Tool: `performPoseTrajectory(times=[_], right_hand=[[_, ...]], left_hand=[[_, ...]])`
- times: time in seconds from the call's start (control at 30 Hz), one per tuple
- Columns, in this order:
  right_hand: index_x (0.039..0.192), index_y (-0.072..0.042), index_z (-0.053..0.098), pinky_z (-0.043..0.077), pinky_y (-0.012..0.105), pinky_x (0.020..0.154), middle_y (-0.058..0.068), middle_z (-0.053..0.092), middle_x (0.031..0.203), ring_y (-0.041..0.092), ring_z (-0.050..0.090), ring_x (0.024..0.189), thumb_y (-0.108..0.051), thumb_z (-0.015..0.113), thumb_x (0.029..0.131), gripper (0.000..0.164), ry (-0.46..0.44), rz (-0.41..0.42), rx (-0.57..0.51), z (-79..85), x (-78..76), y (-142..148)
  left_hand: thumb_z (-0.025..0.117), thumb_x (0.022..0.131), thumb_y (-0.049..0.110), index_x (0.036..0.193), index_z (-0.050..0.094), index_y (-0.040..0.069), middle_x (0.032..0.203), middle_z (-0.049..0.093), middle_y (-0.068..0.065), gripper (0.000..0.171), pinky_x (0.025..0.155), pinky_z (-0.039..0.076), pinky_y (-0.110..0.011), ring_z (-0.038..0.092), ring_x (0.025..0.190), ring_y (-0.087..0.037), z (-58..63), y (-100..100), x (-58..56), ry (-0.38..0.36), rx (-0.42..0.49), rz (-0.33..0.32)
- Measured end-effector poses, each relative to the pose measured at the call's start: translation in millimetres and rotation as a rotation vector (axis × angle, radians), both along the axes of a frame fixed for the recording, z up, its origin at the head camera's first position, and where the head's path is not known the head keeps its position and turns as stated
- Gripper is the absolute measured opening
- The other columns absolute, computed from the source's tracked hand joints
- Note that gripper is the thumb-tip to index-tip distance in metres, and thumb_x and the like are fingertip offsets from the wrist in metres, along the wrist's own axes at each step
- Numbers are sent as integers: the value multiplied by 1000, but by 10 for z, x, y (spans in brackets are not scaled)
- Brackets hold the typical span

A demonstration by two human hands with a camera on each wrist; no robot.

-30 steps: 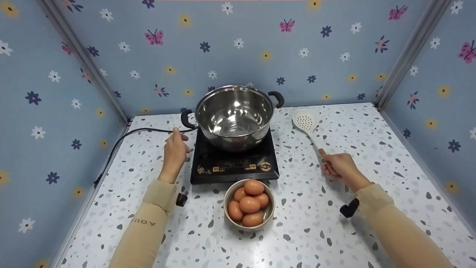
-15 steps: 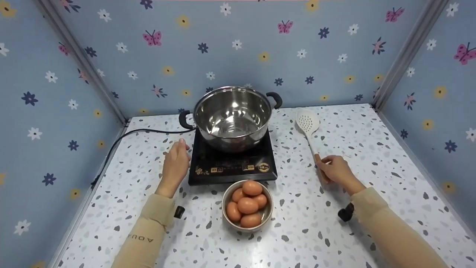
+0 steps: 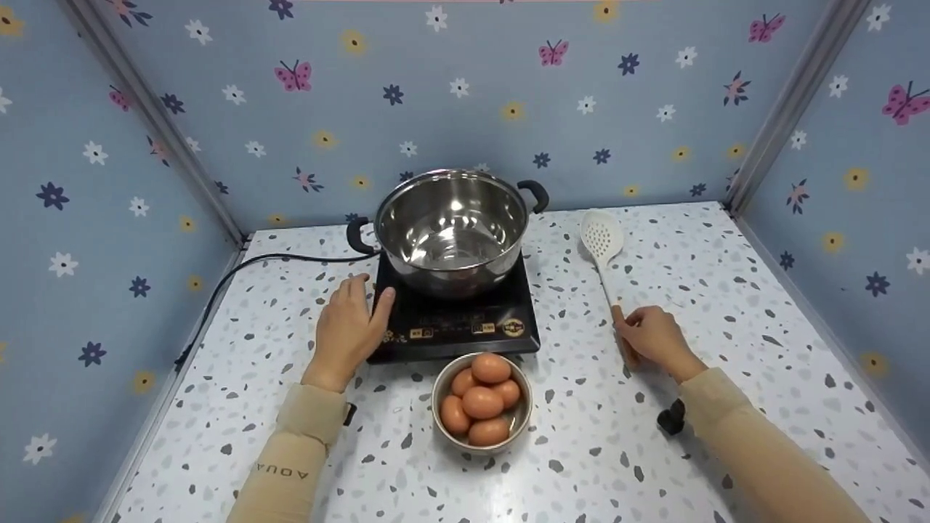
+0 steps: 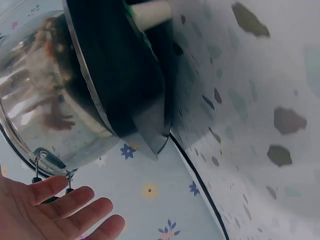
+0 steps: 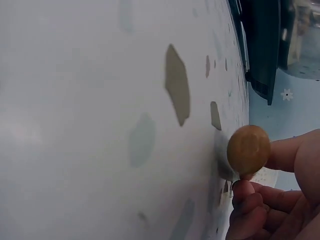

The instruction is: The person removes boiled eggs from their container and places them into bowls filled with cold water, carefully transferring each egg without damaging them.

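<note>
A white slotted spoon [image 3: 601, 236] with a wooden handle lies on the speckled table, its bowl toward the back wall. My right hand [image 3: 654, 338] pinches the wooden handle [image 5: 249, 149] between thumb and fingers. My left hand [image 3: 347, 327], fingers spread, is at the left edge of the black induction cooker [image 3: 458, 341]; whether it touches the cooker is unclear. On the cooker stands a steel pot [image 3: 452, 232] with two black handles, its shiny inside visible. In the left wrist view, the left hand's fingers [image 4: 75, 205] are extended beneath the pot's side.
A metal bowl [image 3: 437, 414] of several brown eggs [image 3: 482, 402] stands in front of the cooker. A black power cord [image 3: 290, 256] runs from the cooker to the left. Flower-patterned walls [image 3: 465, 87] close the table at the back and both sides.
My right hand has shifted from a fuller grip to a pinch on the handle, and the spoon's handle has swung left. My left hand has moved back toward me, its thumb spreading out.
</note>
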State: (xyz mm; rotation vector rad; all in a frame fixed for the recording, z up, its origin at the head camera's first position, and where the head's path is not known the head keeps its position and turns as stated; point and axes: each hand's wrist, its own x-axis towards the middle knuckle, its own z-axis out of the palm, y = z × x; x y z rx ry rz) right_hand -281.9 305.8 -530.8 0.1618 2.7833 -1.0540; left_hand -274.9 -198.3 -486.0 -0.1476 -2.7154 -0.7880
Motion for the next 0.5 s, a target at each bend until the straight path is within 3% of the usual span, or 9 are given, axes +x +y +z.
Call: performPoseTrajectory(times=[0.17, 0.3, 0.5], right_hand=[[108, 3, 72, 47, 33, 62, 7, 70, 77, 20, 61, 68, -34, 64, 107, 38, 12, 2, 50, 52, 10, -24], [118, 5, 70, 49, 35, 64, 11, 73, 83, 23, 64, 71, -40, 62, 108, 47, 9, 2, 108, 173, 7, -60], [143, 10, 59, 56, 55, 88, 31, 72, 123, 41, 72, 103, -42, 63, 107, 63, 43, 46, 194, 513, 7, -176]], left_hand=[[49, 110, 62, 156, 46, -6, 154, 53, -31, 82, 117, 41, -66, 51, 145, -49, -5, -65, -23, -14, -137, 1], [47, 108, 68, 157, 43, -6, 156, 52, -31, 88, 114, 41, -70, 49, 146, -51, 26, -90, -18, -21, -260, 32], [45, 106, 71, 159, 42, -7, 157, 49, -35, 94, 111, 41, -76, 45, 146, -56, 226, -84, 83, -55, -367, 103]])
